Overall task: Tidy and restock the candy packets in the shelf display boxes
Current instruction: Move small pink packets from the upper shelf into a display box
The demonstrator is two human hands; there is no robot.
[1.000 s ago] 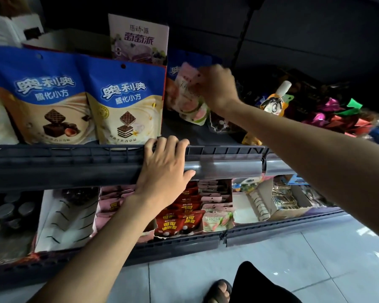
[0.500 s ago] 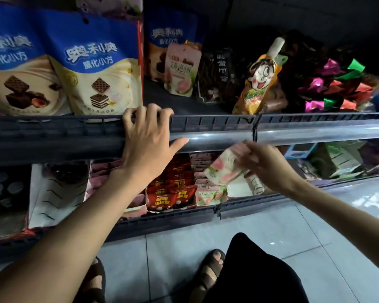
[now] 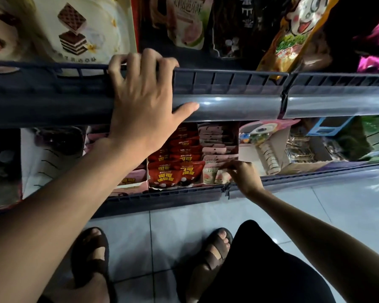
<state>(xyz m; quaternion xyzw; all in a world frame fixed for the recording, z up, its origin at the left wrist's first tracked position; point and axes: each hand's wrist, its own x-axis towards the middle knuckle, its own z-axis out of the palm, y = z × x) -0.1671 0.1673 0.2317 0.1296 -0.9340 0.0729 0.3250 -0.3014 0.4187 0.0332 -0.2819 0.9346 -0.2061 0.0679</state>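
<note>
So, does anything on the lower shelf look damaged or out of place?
Yes. The front wall of the red packets' display box looks torn and ragged along its edge. The pink box to its left also looks bent. The right hand is at the peach packets; those rows look orderly.

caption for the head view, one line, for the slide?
Left hand grips the upper shelf rail while the right hand tucks a pink-and-green candy packet into the lower-shelf display box beside the red packets.

Left hand [image 3: 144, 101] raised, fingers curled, right hand [image 3: 243, 173] lowered, pinching
</note>
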